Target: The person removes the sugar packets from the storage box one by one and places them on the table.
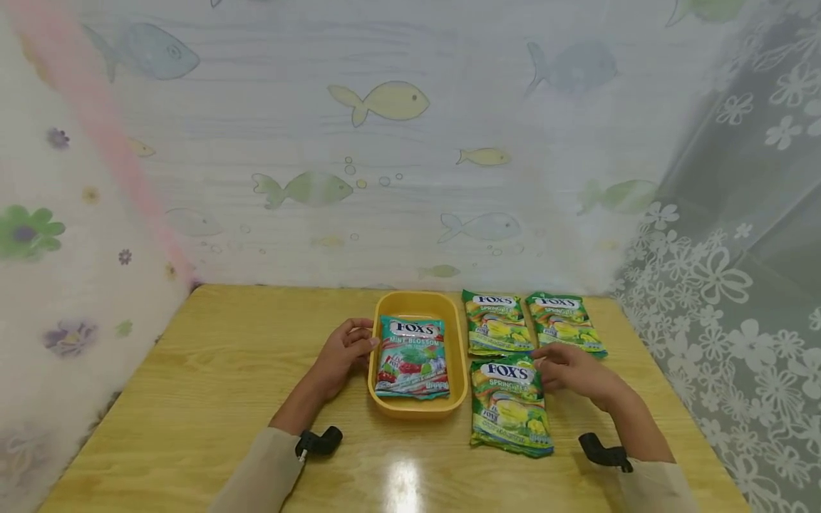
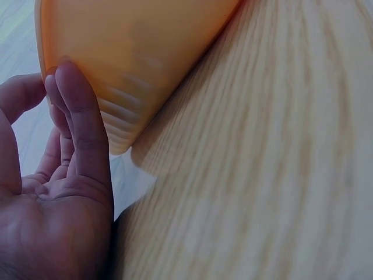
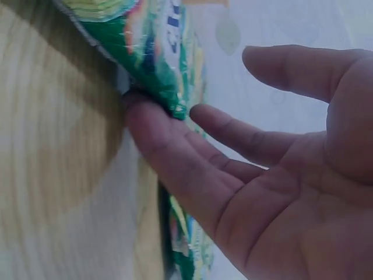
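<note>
A yellow plastic tray (image 1: 418, 412) stands mid-table with a teal Fox's Mint Blossom candy bag (image 1: 413, 363) lying in it. My left hand (image 1: 340, 360) pinches the tray's left rim between thumb and fingers; in the left wrist view the fingers (image 2: 81, 116) lie along the tray's outer wall (image 2: 145, 52). Right of the tray lies a green and yellow Fox's candy bag (image 1: 509, 410). At that bag's upper right edge is my right hand (image 1: 577, 374). The right wrist view has its thumb apart from the bag (image 3: 145, 52) and fingertips (image 3: 151, 122) touching the bag's edge.
Two more green Fox's bags lie behind, one at the middle (image 1: 497, 326) and one at the right (image 1: 564, 326). The wooden table (image 1: 224, 363) meets a fish-patterned curtain (image 1: 385, 235) at its back edge. Flowered curtains hang along both sides.
</note>
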`<action>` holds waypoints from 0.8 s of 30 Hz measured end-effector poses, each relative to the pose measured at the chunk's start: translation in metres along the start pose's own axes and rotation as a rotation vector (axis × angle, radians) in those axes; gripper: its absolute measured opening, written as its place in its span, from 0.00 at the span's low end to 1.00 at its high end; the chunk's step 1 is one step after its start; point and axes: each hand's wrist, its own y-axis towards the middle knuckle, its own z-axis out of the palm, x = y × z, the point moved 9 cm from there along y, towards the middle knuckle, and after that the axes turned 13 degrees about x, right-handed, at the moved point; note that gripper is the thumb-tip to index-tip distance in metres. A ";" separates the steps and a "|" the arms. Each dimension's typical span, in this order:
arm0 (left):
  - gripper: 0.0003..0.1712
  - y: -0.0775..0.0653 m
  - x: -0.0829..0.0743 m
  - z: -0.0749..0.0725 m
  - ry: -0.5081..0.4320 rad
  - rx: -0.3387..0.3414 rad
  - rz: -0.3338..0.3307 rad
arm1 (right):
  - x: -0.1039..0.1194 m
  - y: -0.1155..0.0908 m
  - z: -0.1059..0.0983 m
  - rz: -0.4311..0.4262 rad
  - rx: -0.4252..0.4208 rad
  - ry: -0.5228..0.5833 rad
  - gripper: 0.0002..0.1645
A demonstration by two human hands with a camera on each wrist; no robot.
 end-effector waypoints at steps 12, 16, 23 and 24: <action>0.25 -0.002 0.004 -0.002 -0.010 -0.015 -0.020 | 0.031 0.000 0.000 0.024 -0.082 -0.208 0.35; 0.25 -0.006 0.004 -0.002 -0.006 -0.017 -0.028 | 0.042 0.005 0.004 -0.017 -0.089 -0.198 0.35; 0.26 -0.003 0.003 0.000 -0.009 -0.007 -0.016 | 0.058 0.010 0.008 -0.094 -0.073 -0.201 0.34; 0.26 -0.003 0.003 0.001 -0.014 0.001 -0.012 | 0.060 0.010 0.008 -0.100 -0.074 -0.198 0.34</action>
